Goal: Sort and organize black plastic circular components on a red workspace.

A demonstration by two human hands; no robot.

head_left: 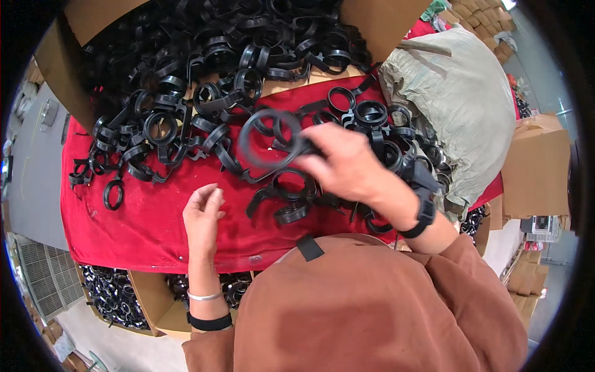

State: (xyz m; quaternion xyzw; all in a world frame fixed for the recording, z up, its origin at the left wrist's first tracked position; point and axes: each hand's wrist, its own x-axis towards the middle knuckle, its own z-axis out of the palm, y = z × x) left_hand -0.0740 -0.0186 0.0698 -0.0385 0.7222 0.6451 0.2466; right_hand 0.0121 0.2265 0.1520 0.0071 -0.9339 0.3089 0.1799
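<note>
My right hand (pixel 344 158) is closed round the short handle of a black plastic ring (pixel 246 144), lifted over the table and smeared by motion. The ring's round opening points left, away from my fingers. Lower and to the left, my left hand (pixel 203 214) hovers over the red cloth (pixel 149 232), fingers loosely bent and a little apart, with nothing seen in them. Between and beyond both hands lie more black ring parts with handles; one pair of rings (pixel 291 186) lies just below the held one, and a single ring (pixel 113 194) lies at the left.
A large cardboard box (pixel 68 80) spills a heap of black rings (pixel 223 53) at the back. More rings (pixel 372 115) sit at the right beside a bulging grey-green sack (pixel 462 105). Below the table's front edge are cartons of small parts (pixel 114 294). A brown carton (pixel 536 167) stands far right.
</note>
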